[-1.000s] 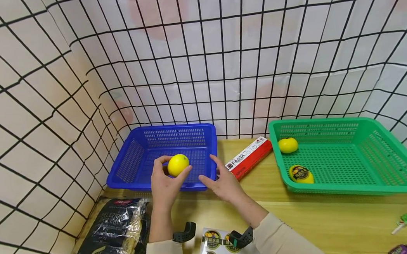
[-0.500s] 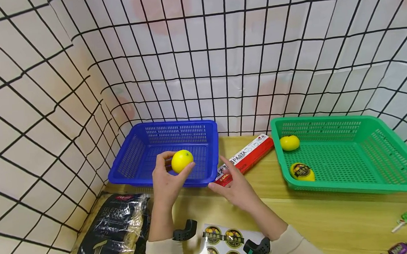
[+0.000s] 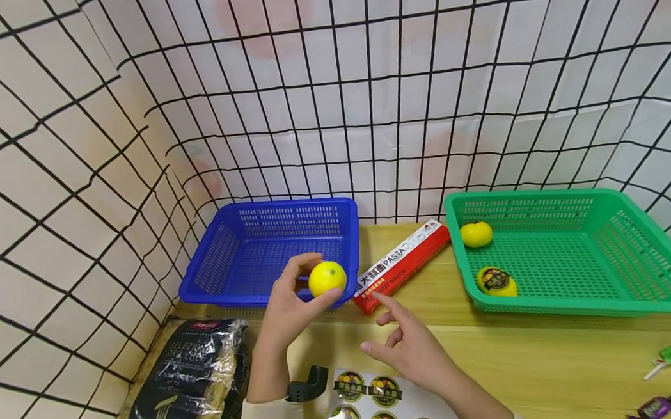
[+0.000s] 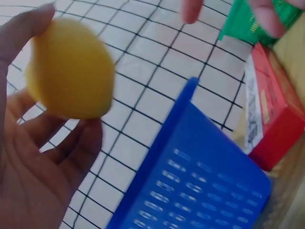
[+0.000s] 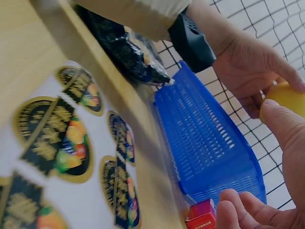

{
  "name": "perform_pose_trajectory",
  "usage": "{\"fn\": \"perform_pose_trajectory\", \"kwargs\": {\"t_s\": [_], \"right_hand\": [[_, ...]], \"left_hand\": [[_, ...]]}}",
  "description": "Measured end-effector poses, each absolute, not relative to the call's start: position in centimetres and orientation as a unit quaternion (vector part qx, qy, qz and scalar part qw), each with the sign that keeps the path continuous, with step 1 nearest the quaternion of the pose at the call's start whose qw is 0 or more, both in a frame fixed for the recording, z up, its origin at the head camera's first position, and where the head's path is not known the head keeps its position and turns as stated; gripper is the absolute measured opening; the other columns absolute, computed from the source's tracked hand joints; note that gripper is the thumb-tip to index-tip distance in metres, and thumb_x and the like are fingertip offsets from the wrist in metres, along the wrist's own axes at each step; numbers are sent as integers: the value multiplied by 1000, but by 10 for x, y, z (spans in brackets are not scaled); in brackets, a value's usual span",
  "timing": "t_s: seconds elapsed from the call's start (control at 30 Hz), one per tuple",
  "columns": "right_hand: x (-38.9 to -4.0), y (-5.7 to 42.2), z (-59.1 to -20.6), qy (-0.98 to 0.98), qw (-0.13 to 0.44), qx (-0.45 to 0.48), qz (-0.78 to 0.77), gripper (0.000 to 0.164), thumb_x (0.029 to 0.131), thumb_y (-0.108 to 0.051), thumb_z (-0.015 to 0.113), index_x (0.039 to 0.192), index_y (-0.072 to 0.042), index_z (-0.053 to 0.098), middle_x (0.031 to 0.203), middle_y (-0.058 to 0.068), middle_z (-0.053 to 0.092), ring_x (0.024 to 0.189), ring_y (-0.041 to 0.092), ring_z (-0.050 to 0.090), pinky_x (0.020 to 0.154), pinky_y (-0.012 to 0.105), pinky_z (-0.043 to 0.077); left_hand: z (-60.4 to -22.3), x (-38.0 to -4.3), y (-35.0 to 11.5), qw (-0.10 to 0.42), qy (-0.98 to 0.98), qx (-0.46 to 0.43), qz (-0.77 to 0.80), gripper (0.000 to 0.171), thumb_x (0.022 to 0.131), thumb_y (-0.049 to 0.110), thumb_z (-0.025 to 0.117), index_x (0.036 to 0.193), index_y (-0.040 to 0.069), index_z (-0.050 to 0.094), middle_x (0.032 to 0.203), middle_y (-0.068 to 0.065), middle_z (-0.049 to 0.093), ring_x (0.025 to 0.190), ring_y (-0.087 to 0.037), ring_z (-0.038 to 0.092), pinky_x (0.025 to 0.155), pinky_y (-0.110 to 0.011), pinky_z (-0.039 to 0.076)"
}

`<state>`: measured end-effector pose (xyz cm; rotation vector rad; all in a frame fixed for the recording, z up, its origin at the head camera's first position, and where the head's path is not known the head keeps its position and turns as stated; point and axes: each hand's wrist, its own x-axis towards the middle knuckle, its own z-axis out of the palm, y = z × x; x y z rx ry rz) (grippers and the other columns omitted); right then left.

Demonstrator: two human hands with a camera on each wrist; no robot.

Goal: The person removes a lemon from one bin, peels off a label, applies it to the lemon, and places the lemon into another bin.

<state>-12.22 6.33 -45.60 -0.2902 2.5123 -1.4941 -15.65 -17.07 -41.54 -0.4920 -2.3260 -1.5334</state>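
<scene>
My left hand (image 3: 288, 312) pinches a yellow lemon (image 3: 327, 278) between thumb and fingers, over the front right corner of the blue basket (image 3: 258, 262). In the left wrist view the lemon (image 4: 71, 71) is held up beside the basket's rim, its sides bare of any label. My right hand (image 3: 413, 352) holds nothing; its fingers are spread and slightly bent, to the right of the lemon. Below that hand lies a white sheet of round black-and-gold stickers (image 3: 384, 391), partly covered by the forearm. The right wrist view shows these stickers (image 5: 52, 133) close up.
A red and white pasta box (image 3: 402, 266) lies slanted between the baskets. The green basket (image 3: 575, 265) holds a plain lemon (image 3: 477, 234) and one with a sticker (image 3: 497, 281). A black pasta bag (image 3: 179, 386) is at left, a lollipop (image 3: 670, 357) and purple candy (image 3: 656, 409) at right.
My left hand has brought the lemon rightward and slightly nearer. The right hand has drawn back from the blue basket's corner toward the sticker sheet, its fingers less spread.
</scene>
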Motion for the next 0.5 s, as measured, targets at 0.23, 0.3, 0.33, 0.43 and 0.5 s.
{"fn": "perform_pose_trajectory", "kwargs": {"t_s": [0.23, 0.3, 0.33, 0.43, 0.5], "right_hand": [[-101, 81, -457, 851, 135, -135, -490, 82, 83, -41, 84, 153, -29, 44, 118, 11, 62, 79, 11, 60, 62, 24, 52], [-96, 86, -460, 852, 143, -144, -483, 76, 84, -41, 83, 150, -25, 48, 115, 9, 63, 78, 10, 59, 61, 23, 51], [-94, 88, -462, 852, 148, -149, -479, 73, 85, -42, 83, 148, -22, 51, 112, 8, 63, 77, 9, 58, 60, 23, 51], [-89, 93, -470, 853, 162, -172, -465, 62, 86, -42, 81, 138, -15, 60, 103, 3, 64, 72, 5, 55, 59, 22, 49], [-87, 95, -475, 850, 176, -189, -458, 56, 87, -40, 80, 132, -12, 64, 96, -1, 64, 68, 4, 54, 57, 22, 48]], "left_hand": [[-409, -147, -160, 45, -800, -259, -539, 58, 79, 12, 89, 129, 16, 61, 126, -6, 68, 104, -17, 64, 90, -35, 57], [-410, -145, -155, 14, -794, -272, -544, 56, 79, 12, 89, 128, 16, 63, 126, -6, 68, 105, -16, 64, 92, -34, 58], [-411, -144, -152, -1, -791, -276, -546, 56, 79, 12, 89, 128, 16, 63, 126, -6, 68, 105, -16, 64, 92, -34, 57], [-415, -142, -143, -41, -789, -286, -542, 53, 81, 15, 87, 128, 18, 63, 119, -3, 69, 103, -15, 64, 91, -32, 57], [-418, -142, -137, -68, -787, -297, -537, 49, 83, 17, 85, 127, 20, 62, 113, -1, 69, 101, -12, 63, 89, -30, 56]]}}
